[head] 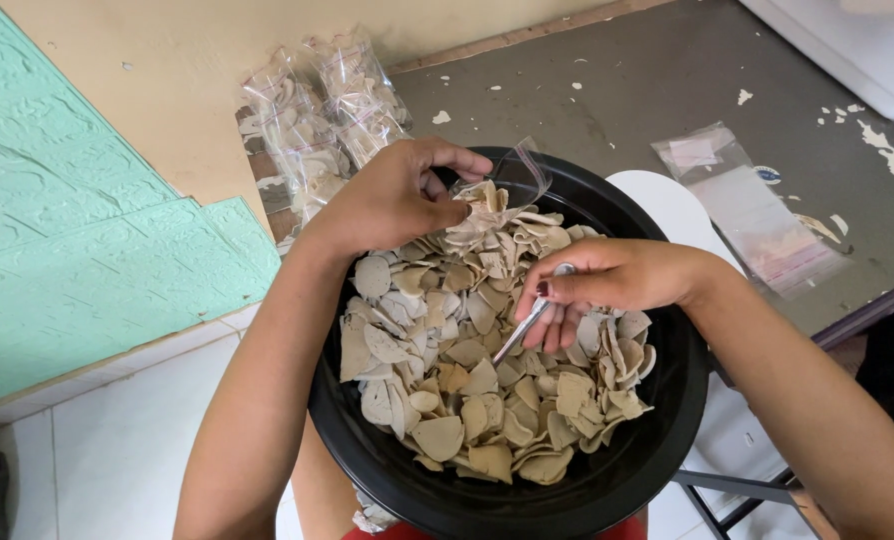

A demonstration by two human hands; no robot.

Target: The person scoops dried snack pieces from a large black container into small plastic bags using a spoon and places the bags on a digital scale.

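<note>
A large black bowl (657, 440) sits on my lap, heaped with several thin beige crackers (447, 350). My left hand (392, 195) is at the bowl's far rim and pinches a small clear plastic bag (520, 172), which holds a few crackers at its mouth. My right hand (607, 285) hovers over the middle of the pile, fingers closed on a metal spoon (527, 325) whose bowl end dips down among the crackers.
Several filled clear bags of crackers (317, 120) lie stacked on the floor by the wall at the upper left. Flat empty plastic bags (747, 205) rest on a grey table top at the right. A white round stool (672, 205) shows behind the bowl.
</note>
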